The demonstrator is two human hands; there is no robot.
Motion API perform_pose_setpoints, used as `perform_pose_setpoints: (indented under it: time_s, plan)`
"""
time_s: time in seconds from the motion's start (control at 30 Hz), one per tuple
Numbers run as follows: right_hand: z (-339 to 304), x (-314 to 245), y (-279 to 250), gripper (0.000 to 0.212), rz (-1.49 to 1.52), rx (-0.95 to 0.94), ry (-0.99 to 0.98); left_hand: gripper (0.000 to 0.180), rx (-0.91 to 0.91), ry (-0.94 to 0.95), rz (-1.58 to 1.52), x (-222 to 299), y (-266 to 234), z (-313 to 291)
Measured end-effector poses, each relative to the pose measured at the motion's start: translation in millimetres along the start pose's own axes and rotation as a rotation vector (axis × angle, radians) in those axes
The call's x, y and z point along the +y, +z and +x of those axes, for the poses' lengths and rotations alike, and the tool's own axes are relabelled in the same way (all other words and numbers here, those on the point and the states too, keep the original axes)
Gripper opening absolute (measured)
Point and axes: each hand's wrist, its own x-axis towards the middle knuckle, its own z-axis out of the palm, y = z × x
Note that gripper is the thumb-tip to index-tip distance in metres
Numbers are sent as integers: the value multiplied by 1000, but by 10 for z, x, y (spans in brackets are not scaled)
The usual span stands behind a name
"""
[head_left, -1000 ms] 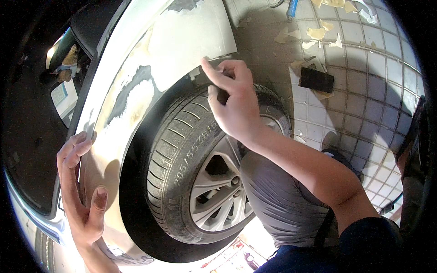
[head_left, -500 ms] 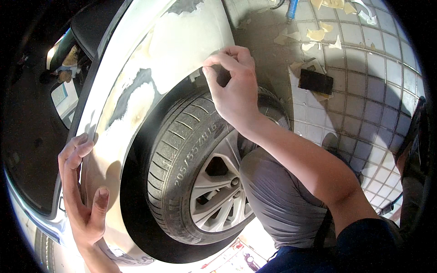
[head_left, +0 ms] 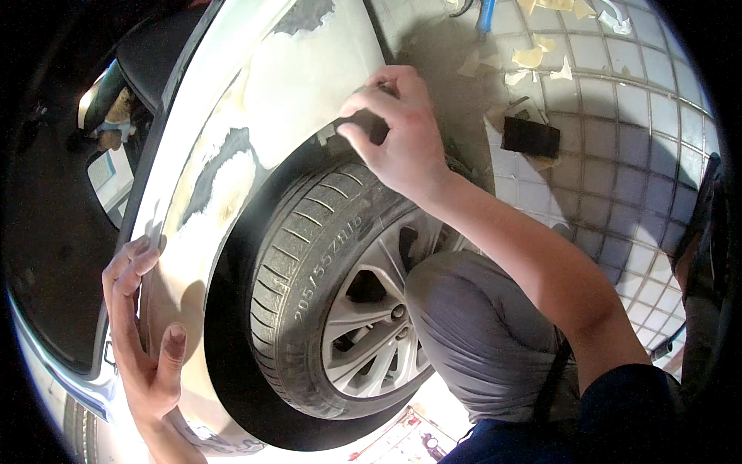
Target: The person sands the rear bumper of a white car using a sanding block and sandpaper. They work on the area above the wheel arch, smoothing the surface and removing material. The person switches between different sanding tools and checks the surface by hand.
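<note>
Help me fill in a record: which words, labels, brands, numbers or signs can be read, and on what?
Black tyre: large raised digits and letters along the sidewall, readable but not copied here.
Pale printed surface, lower edge: red marks, too small to read.

Navy sleeve [head_left: 630, 410], grey trousers [head_left: 479, 332]

Floor [head_left: 595, 189]: pale square tiles, dark joints, partly in shadow. Block [head_left: 530, 138]: black, rectangular, lying flat, overlapping pale card [head_left: 527, 110]. Scraps [head_left: 529, 57]: several, cream, irregular in shape, scattered beyond the block. Strip [head_left: 617, 25]: white, curled, near the scraps at the upper edge of view. Tool [head_left: 485, 15]: blue, slender, cut off by the upper edge; kind cannot be determined. Tyre [head_left: 287, 251]: black, grooved tread, raised lettering on sidewall. Rim [head_left: 359, 348]: silver, spoked, seated within the tyre.
</note>
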Motion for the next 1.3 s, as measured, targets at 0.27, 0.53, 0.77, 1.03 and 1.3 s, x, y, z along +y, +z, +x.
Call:
perform_pose_setpoints:
  time_s: [0.27,0.53,0.77,1.03,1.3]
  plan:
    - [48,54,127,24,7,91,-123,66,9,11,10,1,-32,15]
    - [74,256,191,26,-29,112,-321,66,-5,1,-20,29,-38,23]
    - [33,293,230,32,-61,110,-324,66,-14,43,-15,61,-53,60]
    - [43,190,148,25,-113,21,-314,64,-12,58,-16,-31,-37,26]
    - [914,733,-1092,10,-861,-82,-19,65,18,34,-62,20,-5,15]
